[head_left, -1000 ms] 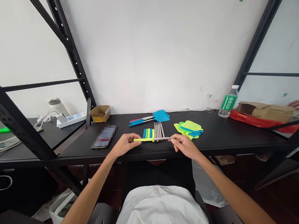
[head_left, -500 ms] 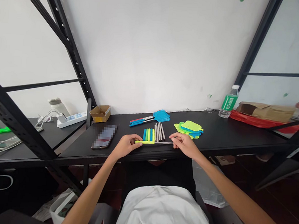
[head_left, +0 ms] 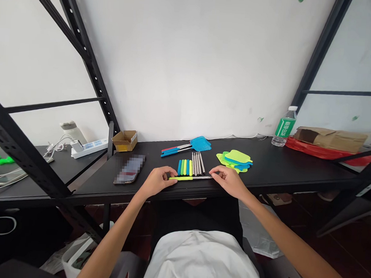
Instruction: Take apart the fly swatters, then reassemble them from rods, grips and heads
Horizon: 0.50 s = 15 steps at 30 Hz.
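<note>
My left hand (head_left: 160,181) pinches the outer end of a yellow-green fly swatter handle (head_left: 182,178) near the desk's front edge. A thin metal rod (head_left: 202,178) sticks out of that handle, in line with it. The fingers of my right hand (head_left: 229,181) are closed on the rod's far end. Just behind lie a row of blue, green and yellow handles (head_left: 184,167) and, beside it, several metal rods (head_left: 198,163). To the right is a loose pile of yellow-green and blue swatter heads (head_left: 237,158). Fly swatters with blue heads (head_left: 201,143) lie behind the rows.
On the black desk (head_left: 158,162), a phone (head_left: 130,170) and a small open cardboard box (head_left: 125,140) are at the left. A water bottle (head_left: 284,128) and brown cardboard (head_left: 331,138) on red plastic stand at the right. Black shelf posts (head_left: 91,71) frame both sides.
The handle and rod have come down slightly toward the desk's front edge, away from the loose rods. Both hands keep nearly the same places. Another person's hand at the far right has left the view.
</note>
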Tool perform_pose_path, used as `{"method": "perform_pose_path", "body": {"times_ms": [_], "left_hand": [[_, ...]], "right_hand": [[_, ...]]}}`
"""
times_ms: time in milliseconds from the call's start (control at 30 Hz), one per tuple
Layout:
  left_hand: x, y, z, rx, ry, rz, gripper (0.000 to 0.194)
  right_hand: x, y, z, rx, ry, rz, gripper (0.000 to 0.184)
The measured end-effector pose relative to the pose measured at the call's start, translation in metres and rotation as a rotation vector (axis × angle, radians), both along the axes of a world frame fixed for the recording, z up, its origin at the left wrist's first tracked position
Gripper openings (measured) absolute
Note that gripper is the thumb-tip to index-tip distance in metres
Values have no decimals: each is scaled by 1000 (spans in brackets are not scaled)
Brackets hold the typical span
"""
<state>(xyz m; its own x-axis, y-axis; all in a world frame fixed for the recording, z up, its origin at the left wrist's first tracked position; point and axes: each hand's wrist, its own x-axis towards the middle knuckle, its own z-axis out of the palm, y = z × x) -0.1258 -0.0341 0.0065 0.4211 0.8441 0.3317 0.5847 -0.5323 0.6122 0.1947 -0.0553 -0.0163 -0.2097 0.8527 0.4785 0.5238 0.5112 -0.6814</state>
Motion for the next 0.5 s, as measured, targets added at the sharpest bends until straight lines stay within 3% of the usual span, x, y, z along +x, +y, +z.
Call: {"method": "perform_pose_path", "body": {"times_ms": [233,500], "left_hand": [[0,-1,-2,52,44,19,26],[7,-9,-3,238,170,88,21]], "right_hand": [[-1,-1,0,27,-41,-4,20],[-2,-1,0,50,-22,10,20]]}}
